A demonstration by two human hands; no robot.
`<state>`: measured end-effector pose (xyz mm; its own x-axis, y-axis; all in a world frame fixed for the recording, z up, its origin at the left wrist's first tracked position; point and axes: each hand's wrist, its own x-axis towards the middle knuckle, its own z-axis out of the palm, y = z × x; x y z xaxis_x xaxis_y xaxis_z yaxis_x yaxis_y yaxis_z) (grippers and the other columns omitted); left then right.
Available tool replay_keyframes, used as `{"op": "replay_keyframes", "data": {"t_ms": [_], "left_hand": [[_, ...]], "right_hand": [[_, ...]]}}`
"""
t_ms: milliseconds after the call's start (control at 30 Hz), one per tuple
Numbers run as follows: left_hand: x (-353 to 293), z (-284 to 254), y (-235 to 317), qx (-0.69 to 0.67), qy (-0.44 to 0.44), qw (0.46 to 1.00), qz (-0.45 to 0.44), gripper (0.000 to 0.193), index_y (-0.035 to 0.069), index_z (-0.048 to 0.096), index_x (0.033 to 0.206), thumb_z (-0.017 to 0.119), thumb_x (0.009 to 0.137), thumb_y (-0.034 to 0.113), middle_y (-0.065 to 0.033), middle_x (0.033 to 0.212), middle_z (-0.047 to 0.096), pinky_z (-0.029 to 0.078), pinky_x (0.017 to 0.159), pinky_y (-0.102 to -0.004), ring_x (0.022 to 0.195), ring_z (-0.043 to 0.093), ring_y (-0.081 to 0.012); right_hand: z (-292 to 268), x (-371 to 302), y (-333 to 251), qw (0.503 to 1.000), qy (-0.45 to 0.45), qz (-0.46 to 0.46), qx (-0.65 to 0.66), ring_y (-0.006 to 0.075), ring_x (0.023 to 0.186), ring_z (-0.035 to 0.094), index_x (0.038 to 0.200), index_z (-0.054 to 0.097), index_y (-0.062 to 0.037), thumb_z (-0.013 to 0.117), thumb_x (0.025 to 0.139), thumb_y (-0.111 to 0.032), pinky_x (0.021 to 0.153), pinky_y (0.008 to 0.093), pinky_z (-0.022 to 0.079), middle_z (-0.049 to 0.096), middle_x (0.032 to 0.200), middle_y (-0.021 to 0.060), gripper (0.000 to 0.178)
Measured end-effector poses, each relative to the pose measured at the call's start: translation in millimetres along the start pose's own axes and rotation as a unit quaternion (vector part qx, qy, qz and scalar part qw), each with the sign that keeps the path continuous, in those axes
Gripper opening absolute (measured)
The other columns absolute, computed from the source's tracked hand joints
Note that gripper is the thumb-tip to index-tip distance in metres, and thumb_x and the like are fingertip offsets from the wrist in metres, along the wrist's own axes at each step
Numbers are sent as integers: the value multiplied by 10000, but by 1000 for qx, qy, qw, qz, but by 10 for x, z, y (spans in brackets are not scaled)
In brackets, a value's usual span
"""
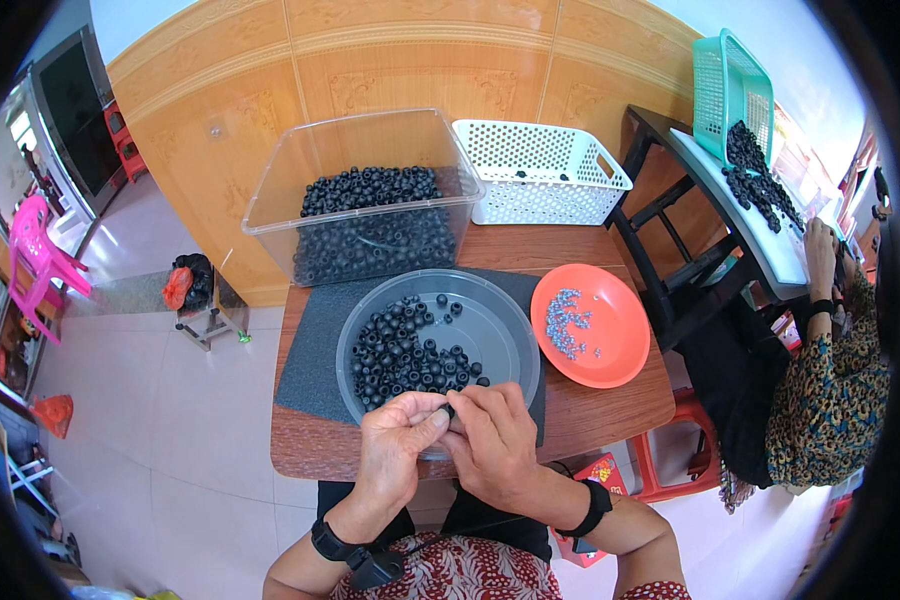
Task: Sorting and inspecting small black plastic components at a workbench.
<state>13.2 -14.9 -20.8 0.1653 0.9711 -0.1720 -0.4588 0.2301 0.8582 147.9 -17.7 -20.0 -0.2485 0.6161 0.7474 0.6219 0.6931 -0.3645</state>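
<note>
Both my hands meet over the near rim of a round grey tub (515, 320). The fingertips of my left hand (398, 445) and my right hand (500, 445) are pinched together around a small black round piece (448, 409), mostly covered by the fingers. Inside the tub lies a heap of black round pieces (400, 355), bead-like, several with a hole showing. To the right of the tub, an orange plate (610, 350) carries a scatter of tiny silvery-blue parts (567, 325).
Behind the tub stands a clear plastic bin (270, 225) of black pieces, beside a white perforated basket (550, 205). A dark mat (310, 350) lies on the wooden table (610, 415). At right, another person's hand (820, 255) is at a table with a tipped green basket (735, 90).
</note>
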Motion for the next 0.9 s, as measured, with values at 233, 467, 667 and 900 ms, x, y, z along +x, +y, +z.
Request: {"op": "replay_keyframes", "data": {"t_ms": [233,467,667,900], "left_hand": [[22,-31,58,25,-26,999,-33,182,-65,611,969,582,881,92,-94,841,655,504,689,-243,719,620,-137],[24,-62,-10,83,-72,994,-28,195,-76,638,904,596,877,113,-96,802,658,507,666,-242,706,617,-138],[28,31,-65,94,-17,995,21,126,-86,646,889,592,857,24,-95,788,654,509,652,-241,678,610,-140],[65,50,-105,122,-10,992,13,114,-79,652,899,572,853,-12,-81,781,641,475,648,-229,689,580,-111]], "right_hand": [[-7,17,111,999,33,7,4,312,723,521,954,576,54,663,593,28,602,368,441,560,862,168,372],[-20,-5,161,999,28,-8,42,302,677,516,917,583,42,681,568,49,558,361,434,561,827,162,363],[-5,31,208,998,33,-39,35,291,624,506,886,576,58,674,545,45,515,352,415,549,778,161,354],[13,-44,284,998,36,-49,31,283,612,500,872,577,53,672,547,31,502,347,406,542,753,150,340]]}}
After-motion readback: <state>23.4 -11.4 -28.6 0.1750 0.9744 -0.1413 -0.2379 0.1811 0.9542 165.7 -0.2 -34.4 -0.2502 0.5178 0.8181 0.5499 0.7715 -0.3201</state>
